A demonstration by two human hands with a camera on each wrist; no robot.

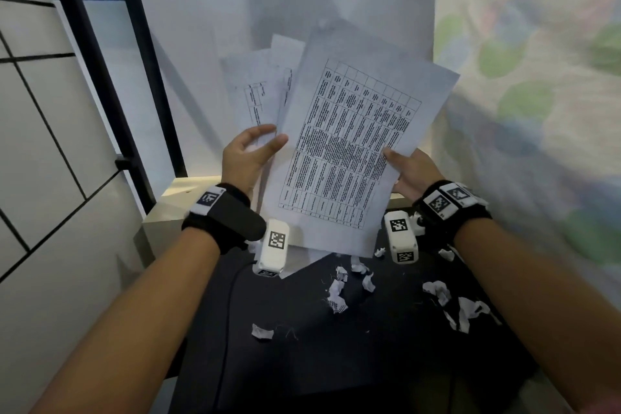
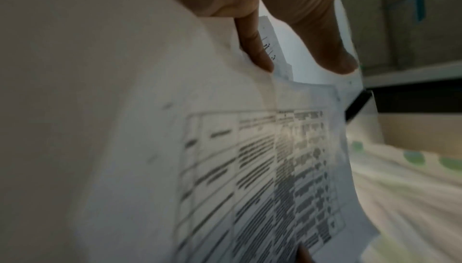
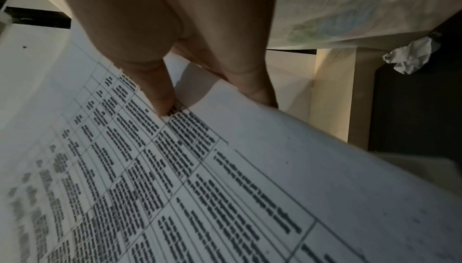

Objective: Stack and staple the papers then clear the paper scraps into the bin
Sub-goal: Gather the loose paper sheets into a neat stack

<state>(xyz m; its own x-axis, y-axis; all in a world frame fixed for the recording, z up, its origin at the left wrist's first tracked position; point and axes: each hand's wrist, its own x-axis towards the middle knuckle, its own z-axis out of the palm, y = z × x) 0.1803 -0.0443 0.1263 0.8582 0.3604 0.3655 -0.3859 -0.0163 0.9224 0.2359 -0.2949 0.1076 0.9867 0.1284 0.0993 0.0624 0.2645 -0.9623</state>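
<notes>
Both hands hold several printed sheets up above the black table point(image 1: 302, 363). My right hand point(image 1: 400, 161) pinches the right edge of the front sheet point(image 1: 353, 151), a page with a dense table, thumb on its face. In the right wrist view the right hand point(image 3: 215, 105) shows that pinch on the front sheet point(image 3: 225, 188). My left hand point(image 1: 268, 134) grips the fanned back sheets point(image 1: 252, 87) beside the front sheet's left edge. In the left wrist view the left hand point(image 2: 305, 65) has a finger tucked between the sheets point(image 2: 262, 168). Several crumpled paper scraps point(image 1: 336, 292) lie on the table.
More scraps point(image 1: 467, 312) lie near my right forearm and one scrap point(image 1: 262, 333) sits nearer the left. A floral cloth point(image 1: 537, 94) hangs at the right. A beige ledge point(image 1: 168, 205) and a black frame point(image 1: 100, 77) stand at the left. A dark cable point(image 1: 232, 296) crosses the table.
</notes>
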